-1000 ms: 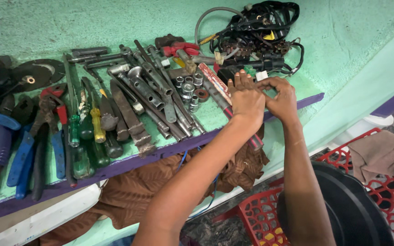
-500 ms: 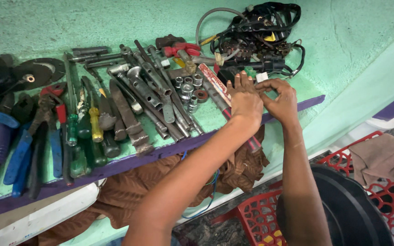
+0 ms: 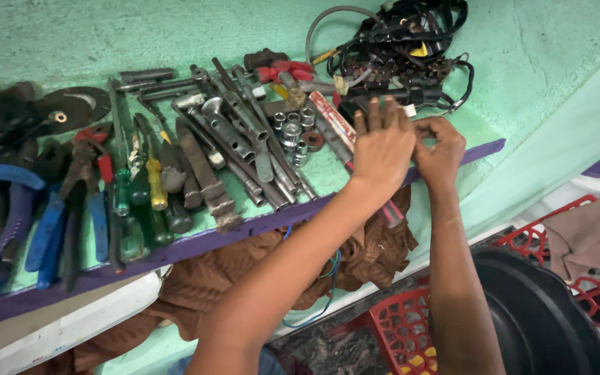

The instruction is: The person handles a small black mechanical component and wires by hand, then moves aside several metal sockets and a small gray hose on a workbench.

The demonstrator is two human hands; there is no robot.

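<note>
Both hands are held together over the right end of the green surface [image 3: 522, 76], just below the black wire bundle [image 3: 411, 42]. The left hand [image 3: 382, 147] is shown from the back, fingers extended and close together. The right hand [image 3: 440, 151] is curled, fingers pinched; what is pinched cannot be told. Sockets [image 3: 292, 128] and wrenches [image 3: 244, 132] lie just left.

A tangled bundle of black wiring [image 3: 401, 52] with small connectors sits at the far right of the green shelf. Just below it a long red-and-white tool [image 3: 335, 121] lies slanted, its lower end poking over the shelf's purple edge.
</note>
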